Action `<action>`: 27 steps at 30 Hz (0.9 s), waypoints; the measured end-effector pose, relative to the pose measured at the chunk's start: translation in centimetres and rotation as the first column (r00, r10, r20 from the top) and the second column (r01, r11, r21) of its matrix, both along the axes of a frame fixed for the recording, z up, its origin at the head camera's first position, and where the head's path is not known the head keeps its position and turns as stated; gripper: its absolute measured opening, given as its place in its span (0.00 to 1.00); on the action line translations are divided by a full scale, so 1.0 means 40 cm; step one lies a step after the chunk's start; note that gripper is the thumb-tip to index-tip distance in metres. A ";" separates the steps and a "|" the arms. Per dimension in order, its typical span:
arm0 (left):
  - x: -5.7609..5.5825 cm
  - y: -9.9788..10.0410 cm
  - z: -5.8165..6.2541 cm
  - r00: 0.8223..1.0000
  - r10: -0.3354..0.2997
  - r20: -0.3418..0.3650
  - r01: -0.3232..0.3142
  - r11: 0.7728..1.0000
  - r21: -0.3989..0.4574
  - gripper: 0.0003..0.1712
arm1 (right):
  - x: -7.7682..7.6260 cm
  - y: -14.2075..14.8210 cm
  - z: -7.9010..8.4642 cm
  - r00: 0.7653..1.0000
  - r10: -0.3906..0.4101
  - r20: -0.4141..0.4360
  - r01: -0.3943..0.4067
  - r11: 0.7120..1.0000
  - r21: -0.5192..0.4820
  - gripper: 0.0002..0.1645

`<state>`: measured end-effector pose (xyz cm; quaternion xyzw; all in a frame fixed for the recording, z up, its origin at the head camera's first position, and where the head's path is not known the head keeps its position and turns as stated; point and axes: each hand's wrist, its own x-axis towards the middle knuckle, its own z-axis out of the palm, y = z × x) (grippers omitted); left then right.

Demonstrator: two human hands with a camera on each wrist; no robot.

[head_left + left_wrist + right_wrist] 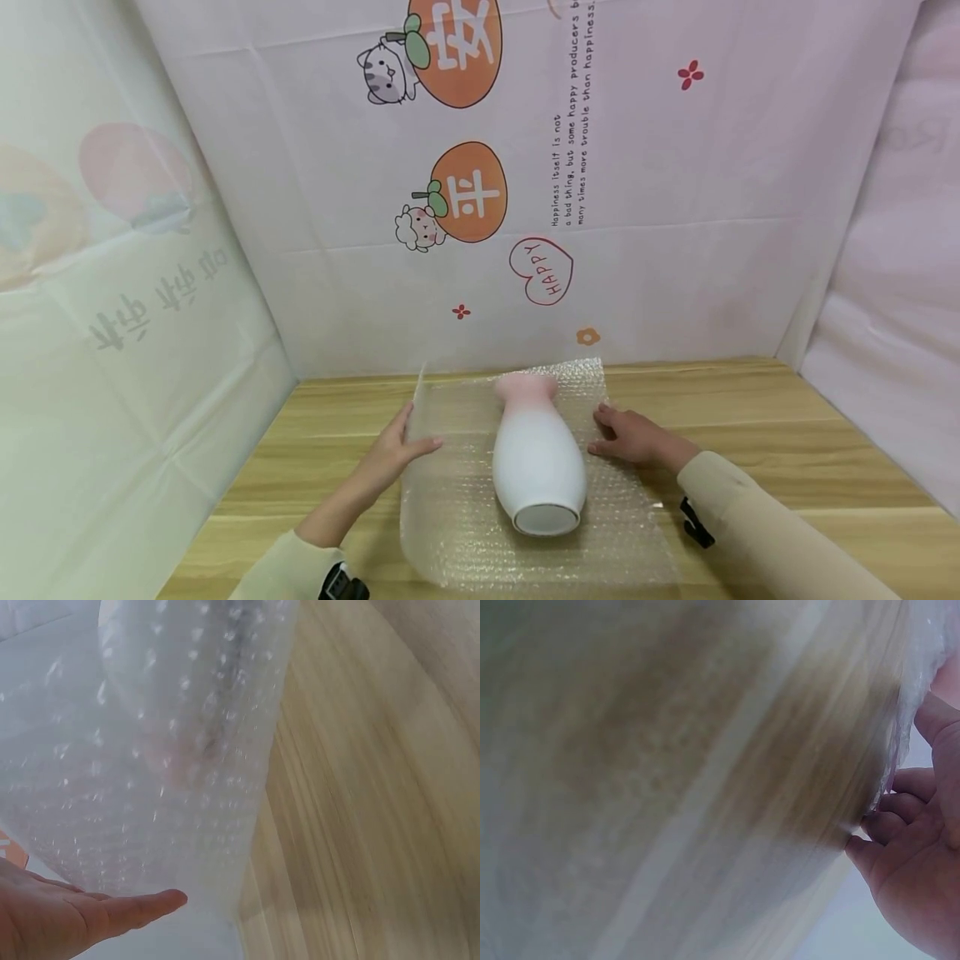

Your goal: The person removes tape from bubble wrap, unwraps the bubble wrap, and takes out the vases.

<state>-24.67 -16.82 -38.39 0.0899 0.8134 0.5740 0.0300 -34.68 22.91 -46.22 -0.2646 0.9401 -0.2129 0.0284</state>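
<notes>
A white vase (539, 467) with a pink neck lies on a sheet of bubble wrap (457, 517), its base toward me and its mouth at the far side. My left hand (393, 450) holds the sheet's raised left edge, the thumb on the inner side and the other fingers partly hidden behind the plastic. Across the vase, my right hand (630, 435) grips the right edge of the sheet. In the right wrist view, the right thumb (939, 720) is against the wrap, with the curled fingertips low by the tabletop. Neither hand visibly touches the vase.
Under the sheet is a wood-grain table (750, 467). A white printed cloth (675, 275) hangs along its back edge, and more pale cloth (150, 400) closes off the left and right sides. Dark bands (343, 582) are strapped on both wrists.
</notes>
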 end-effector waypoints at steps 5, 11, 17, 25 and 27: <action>-0.012 -0.026 -0.007 1.000 -0.003 0.027 0.004 0.999 -0.040 0.57 | 0.002 0.001 0.002 1.000 0.010 -0.008 -0.010 1.000 -0.004 0.21; -0.025 -0.058 -0.018 0.999 0.007 0.050 -0.003 0.997 -0.075 0.58 | 0.001 0.001 0.004 1.000 0.013 -0.003 -0.013 1.000 -0.004 0.21; -0.025 -0.089 -0.019 0.998 0.011 0.066 0.000 0.986 -0.165 0.57 | -0.001 0.003 0.000 1.000 0.006 0.008 -0.005 1.000 -0.004 0.21; -0.033 -0.139 -0.038 0.994 -0.013 0.105 0.037 0.974 -0.223 0.56 | -0.001 0.003 -0.002 1.000 -0.002 0.025 0.002 1.000 -0.009 0.20; -0.036 -0.150 -0.045 0.994 -0.022 0.110 0.047 0.972 -0.229 0.55 | -0.001 0.002 -0.002 1.000 -0.004 0.028 0.004 1.000 -0.008 0.22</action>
